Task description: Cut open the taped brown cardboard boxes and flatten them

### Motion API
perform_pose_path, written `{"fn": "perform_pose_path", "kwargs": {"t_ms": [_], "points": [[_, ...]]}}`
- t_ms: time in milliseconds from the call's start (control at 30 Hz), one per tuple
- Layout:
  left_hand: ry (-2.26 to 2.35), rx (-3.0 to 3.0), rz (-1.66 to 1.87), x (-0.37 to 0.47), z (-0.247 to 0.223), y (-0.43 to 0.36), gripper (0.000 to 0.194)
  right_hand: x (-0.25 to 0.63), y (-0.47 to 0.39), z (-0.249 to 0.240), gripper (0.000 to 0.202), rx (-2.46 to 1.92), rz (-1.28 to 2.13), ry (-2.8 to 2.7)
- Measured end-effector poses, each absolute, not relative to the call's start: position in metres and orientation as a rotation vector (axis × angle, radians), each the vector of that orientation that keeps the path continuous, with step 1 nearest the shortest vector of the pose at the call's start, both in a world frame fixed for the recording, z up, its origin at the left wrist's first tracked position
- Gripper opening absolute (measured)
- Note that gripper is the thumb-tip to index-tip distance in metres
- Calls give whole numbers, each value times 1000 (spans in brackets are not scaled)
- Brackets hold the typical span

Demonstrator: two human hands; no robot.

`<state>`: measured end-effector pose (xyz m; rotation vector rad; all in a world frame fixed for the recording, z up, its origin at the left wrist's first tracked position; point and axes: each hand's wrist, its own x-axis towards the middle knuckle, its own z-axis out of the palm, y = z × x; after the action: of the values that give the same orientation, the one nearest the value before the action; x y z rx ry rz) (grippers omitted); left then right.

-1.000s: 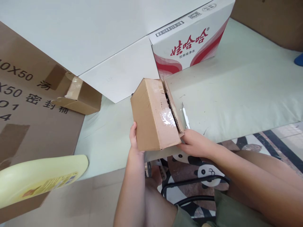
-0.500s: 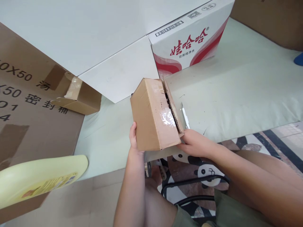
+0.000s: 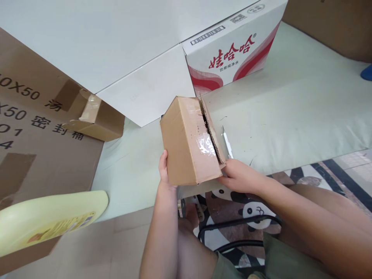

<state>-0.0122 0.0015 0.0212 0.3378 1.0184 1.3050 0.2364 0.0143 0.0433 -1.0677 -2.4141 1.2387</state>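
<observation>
A small brown cardboard box (image 3: 180,143) is tilted in front of me, between both hands. Clear tape shines on one of its faces, and a flap along its right side stands slightly apart, leaving a dark gap. My left hand (image 3: 164,170) grips the lower left side; its thumb shows while the other fingers are hidden behind the box. At the lower right corner, my right hand (image 3: 232,174) holds the box, its fingertips out of sight beneath. Just beyond that hand, a white craft knife (image 3: 227,143) lies on the pale green cloth (image 3: 290,116).
White cartons (image 3: 229,62) with red markings stand at the back. To the left are a large printed cardboard box (image 3: 69,162), a smaller opened box (image 3: 107,120) and a pale yellow bottle (image 3: 52,213). A panda-patterned mat (image 3: 255,221) and black metal bars (image 3: 241,221) are below.
</observation>
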Motion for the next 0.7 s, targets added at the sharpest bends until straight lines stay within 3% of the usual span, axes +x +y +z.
{"fn": "perform_pose_path", "kwargs": {"t_ms": [700], "points": [[1013, 305, 1298, -6, 27, 1, 48, 230, 8, 44, 21, -1164, 1152, -2561]]}}
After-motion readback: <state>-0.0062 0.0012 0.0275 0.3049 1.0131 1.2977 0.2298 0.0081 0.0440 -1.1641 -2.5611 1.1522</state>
